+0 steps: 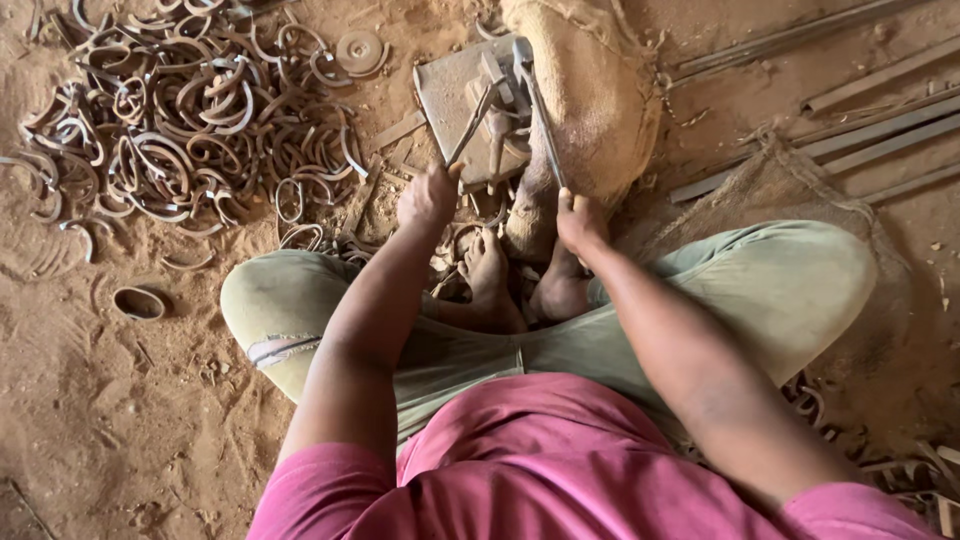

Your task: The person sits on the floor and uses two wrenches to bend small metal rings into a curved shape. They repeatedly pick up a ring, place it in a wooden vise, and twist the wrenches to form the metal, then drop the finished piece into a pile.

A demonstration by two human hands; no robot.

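I sit cross-legged on sandy ground. My left hand (428, 195) grips the near end of a thin metal strip (473, 125) that reaches forward onto a flat metal bending jig (452, 90). My right hand (578, 220) is closed on the lower end of a long metal lever (540, 115) that runs up to the jig's top. My bare feet (488, 270) rest just below the jig, between my knees.
A large heap of bent metal rings and hooks (180, 110) lies at the far left. A burlap sack (590, 80) sits behind the jig. Straight metal bars (850, 130) lie at the right. A single ring (139, 303) lies on the sand near my left knee.
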